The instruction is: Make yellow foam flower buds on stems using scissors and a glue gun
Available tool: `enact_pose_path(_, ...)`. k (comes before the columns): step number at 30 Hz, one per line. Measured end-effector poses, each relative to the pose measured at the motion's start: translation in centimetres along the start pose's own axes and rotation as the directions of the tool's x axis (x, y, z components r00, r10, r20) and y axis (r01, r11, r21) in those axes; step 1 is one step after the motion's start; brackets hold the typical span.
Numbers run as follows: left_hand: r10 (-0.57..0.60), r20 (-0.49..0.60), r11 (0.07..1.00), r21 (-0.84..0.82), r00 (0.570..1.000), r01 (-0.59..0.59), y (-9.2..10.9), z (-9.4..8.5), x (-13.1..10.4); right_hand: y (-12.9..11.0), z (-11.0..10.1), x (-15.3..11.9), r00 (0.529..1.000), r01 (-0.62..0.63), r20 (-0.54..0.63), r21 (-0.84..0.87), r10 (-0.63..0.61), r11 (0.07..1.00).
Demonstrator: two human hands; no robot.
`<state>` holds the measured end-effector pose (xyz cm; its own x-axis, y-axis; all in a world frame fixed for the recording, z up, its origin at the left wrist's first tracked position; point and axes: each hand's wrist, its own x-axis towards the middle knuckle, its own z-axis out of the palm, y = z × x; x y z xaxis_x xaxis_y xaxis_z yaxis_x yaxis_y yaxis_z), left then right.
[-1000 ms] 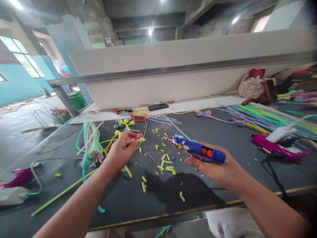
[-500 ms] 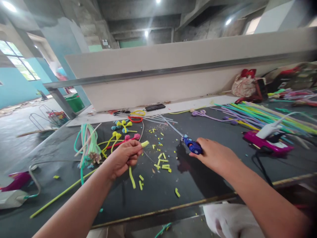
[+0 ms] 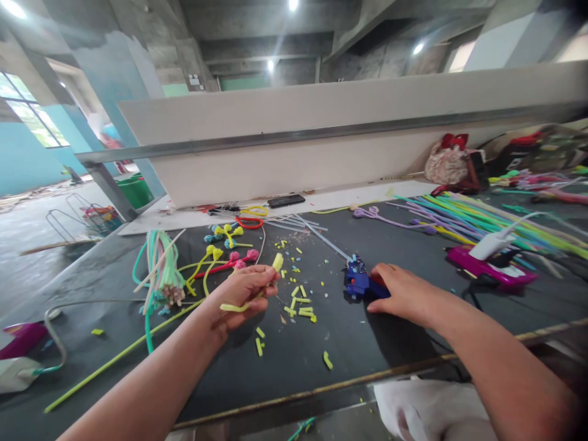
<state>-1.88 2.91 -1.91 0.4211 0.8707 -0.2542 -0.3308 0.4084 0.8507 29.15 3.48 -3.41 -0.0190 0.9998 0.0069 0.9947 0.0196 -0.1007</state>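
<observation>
My left hand [image 3: 250, 291] is closed in a pinch on a yellow chenille stem. The stem's thick tip [image 3: 277, 262] rises above the fingers, and its thin tail hangs out below the palm. On the dark tabletop lies a blue glue gun [image 3: 358, 280] with a long clear glue stick [image 3: 324, 237] running out of its back. My right hand [image 3: 397, 291] is at the gun's handle, thumb and fingers apart around it. Several short yellow cut pieces [image 3: 303, 300] are scattered between the hands.
A bundle of pastel stems [image 3: 160, 263] and finished yellow shapes [image 3: 227, 231] lie at the left. Loose coloured stems [image 3: 463, 214] and a magenta glue gun [image 3: 487, 266] with a white plug are at the right. A phone [image 3: 287, 200] rests near the back panel.
My right hand has lowered the blue glue gun onto the table and loosened its fingers. My left hand has moved slightly right, turning the yellow stem more upright.
</observation>
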Motion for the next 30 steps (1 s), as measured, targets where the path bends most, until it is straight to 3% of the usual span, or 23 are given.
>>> enact_pose_path(4,-0.021,0.096,0.999,-0.022,0.995,0.023,-0.6,0.5,0.2,-1.7,-2.1,-1.4,0.985,-0.018,-0.173,0.036,0.024,0.999)
enact_pose_path(6,-0.039,0.147,0.998,-0.04,0.988,0.045,-0.9,0.9,0.2,-4.2,-2.7,-2.2,0.938,0.129,-0.347,0.35,0.001,0.928)
enact_pose_path(9,-0.044,0.215,0.996,-0.064,0.976,0.059,-1.3,1.8,0.1,-8.8,-2.5,-3.4,0.974,0.212,-0.215,0.776,-0.067,0.594)
enact_pose_path(11,-0.03,0.23,0.994,-0.091,0.973,0.052,-1.5,2.3,0.1,-11.1,-1.8,-3.7,0.98,0.193,-0.159,0.899,-0.116,0.393)
enact_pose_path(14,-0.004,0.239,0.987,-0.154,0.971,0.042,-1.7,2.6,0.2,-12.9,-1.0,-3.5,0.995,0.073,-0.066,0.993,-0.075,0.095)
enact_pose_path(16,0.01,0.264,0.98,-0.196,0.965,0.043,-2.0,2.4,0.3,-13.3,-0.6,-3.3,0.998,0.038,-0.039,0.999,-0.048,-0.027)
enact_pose_path(19,-0.002,0.321,0.964,-0.251,0.947,0.087,-2.5,2.0,0.6,-13.7,-0.4,-3.2,0.994,0.018,-0.034,0.988,-0.105,-0.154)
enact_pose_path(22,-0.023,0.342,0.954,-0.275,0.939,0.124,-3.0,1.9,0.6,-14.3,-0.1,-3.3,0.988,-0.009,-0.024,0.977,-0.151,-0.211)
enact_pose_path(27,0.015,0.294,0.94,-0.329,0.956,0.086,-3.2,2.5,0.1,-15.4,0.3,-3.4,1.0,0.029,-0.028,0.986,0.007,-0.165)
enact_pose_path(30,0.057,0.294,0.951,-0.307,0.954,0.038,-3.4,3.0,-0.1,-15.7,0.4,-3.5,0.997,0.071,-0.061,0.976,0.052,-0.204)
